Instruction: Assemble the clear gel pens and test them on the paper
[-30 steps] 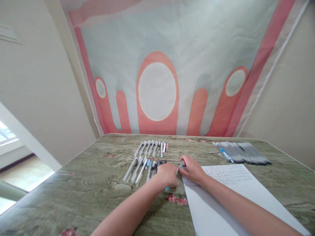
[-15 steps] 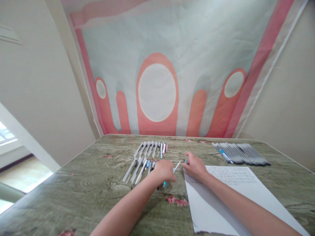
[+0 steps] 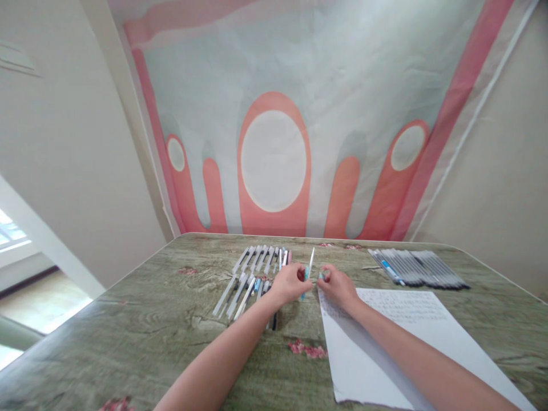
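Pinched in my left hand (image 3: 290, 282) is a slim pen (image 3: 311, 260), white at its upper end and light blue lower down, standing nearly upright. My right hand (image 3: 340, 288) is closed a short way to the right, at the top left corner of a sheet of paper (image 3: 385, 354) with handwriting. Between its thumb and finger shows a small blue-green piece (image 3: 321, 276), too small to identify. By my left hand lies a near row of pens (image 3: 244, 297), partly hidden by that hand and forearm. Behind it is a second row of pens (image 3: 259, 260), with pink and blue ones at its right end.
A dense row of grey pens with dark tips (image 3: 428, 268) lies at the back right, with a blue-and-white pen (image 3: 391, 272) on its left part. The wood-patterned table (image 3: 171, 342) ends at a wall hanging (image 3: 274, 160) behind.
My left hand has risen from the near pens and moved slightly right, turning the white-and-blue pen upright. My right hand shifted a little right and keeps the small blue-green piece.
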The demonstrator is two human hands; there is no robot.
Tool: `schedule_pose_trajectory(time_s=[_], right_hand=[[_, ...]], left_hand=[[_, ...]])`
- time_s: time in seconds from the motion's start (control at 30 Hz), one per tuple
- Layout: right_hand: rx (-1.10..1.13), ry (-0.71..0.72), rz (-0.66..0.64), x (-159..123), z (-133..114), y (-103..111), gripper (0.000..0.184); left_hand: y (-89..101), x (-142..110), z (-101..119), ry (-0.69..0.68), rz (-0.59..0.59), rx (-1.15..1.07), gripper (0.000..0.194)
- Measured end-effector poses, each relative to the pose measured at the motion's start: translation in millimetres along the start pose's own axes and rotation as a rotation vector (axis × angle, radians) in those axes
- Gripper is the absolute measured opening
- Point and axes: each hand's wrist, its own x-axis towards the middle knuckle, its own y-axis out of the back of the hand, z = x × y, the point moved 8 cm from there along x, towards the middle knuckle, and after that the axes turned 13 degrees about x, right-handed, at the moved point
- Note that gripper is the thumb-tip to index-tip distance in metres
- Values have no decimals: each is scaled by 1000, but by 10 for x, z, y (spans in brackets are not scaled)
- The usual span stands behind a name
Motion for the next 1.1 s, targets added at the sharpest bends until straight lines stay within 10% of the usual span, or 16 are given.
schedule_pose_trajectory(time_s=[0.23, 0.4, 0.8, 1.1], right_hand=[[739, -80, 154, 89, 112, 184, 41], [1104, -185, 0, 48, 34, 98, 32], [1109, -172, -300, -120, -202, -82, 28], [1380, -227, 166, 88, 210, 175, 28]], left_hand=[[-126, -47, 12, -3, -14, 5, 13], [-132, -52, 28, -11, -9, 16, 15], [-179, -100, 92, -48, -90, 106, 16], [-134, -97, 128, -71, -92, 73, 23]])
